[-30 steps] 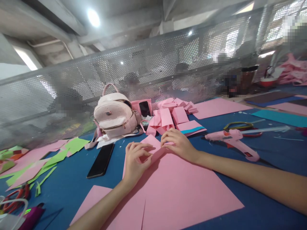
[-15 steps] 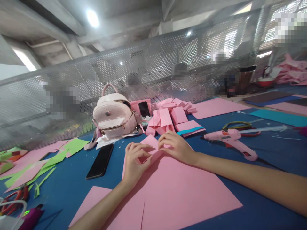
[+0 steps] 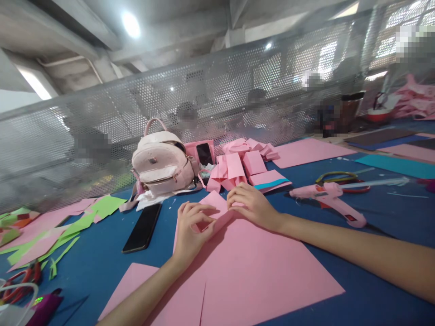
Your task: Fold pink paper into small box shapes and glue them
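A large pink paper sheet lies on the blue table in front of me, with a raised, folded edge near its far end. My left hand is closed on that edge from the left, thumb and fingers pinching it. My right hand grips the same edge a little to the right, its fingertips bent over the paper. A narrow gap separates the two hands. Under my left forearm lies another piece of pink paper. The exact line of the fold is partly hidden by my fingers.
Left of my hands lies a black phone. Behind it stands a pale pink backpack, beside folded pink paper pieces. A pink glue gun and pliers lie to the right. Green paper scraps are at far left.
My right hand has shifted slightly to the right along the paper's edge. The left hand stays in place, and the sheet looks the same.
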Available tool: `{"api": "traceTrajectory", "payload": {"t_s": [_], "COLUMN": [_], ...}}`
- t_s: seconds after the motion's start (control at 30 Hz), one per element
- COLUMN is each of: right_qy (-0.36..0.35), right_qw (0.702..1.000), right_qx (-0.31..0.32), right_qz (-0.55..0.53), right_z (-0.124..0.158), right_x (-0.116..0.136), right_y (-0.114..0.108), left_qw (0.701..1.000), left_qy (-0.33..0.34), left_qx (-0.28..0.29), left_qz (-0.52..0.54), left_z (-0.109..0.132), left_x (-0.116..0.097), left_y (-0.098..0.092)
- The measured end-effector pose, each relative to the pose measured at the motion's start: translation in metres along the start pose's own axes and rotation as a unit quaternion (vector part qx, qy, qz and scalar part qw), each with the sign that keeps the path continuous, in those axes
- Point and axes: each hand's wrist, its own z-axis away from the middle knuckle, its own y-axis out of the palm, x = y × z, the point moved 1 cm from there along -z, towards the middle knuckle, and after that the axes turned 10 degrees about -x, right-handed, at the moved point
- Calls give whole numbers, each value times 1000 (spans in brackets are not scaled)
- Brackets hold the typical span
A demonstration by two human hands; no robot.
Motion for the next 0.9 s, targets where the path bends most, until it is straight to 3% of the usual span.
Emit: {"api": "traceTrajectory", "payload": {"t_s": [0.57,0.9], "right_qy": [21,41], "right_qw": [1000,999], "right_qx": [-14,-1], "right_qz": [7,-7], "right_z": [4,10], "right_x": [-7,-11], "right_y": [-5,-11], "left_qw": [999,1000], "left_qy": [-27,0], "left_qx": [-9,-6], "left_qz": [-20,-30], "left_z": [1,4], "left_x": [2,8], "left_y": [-7,-15]}}
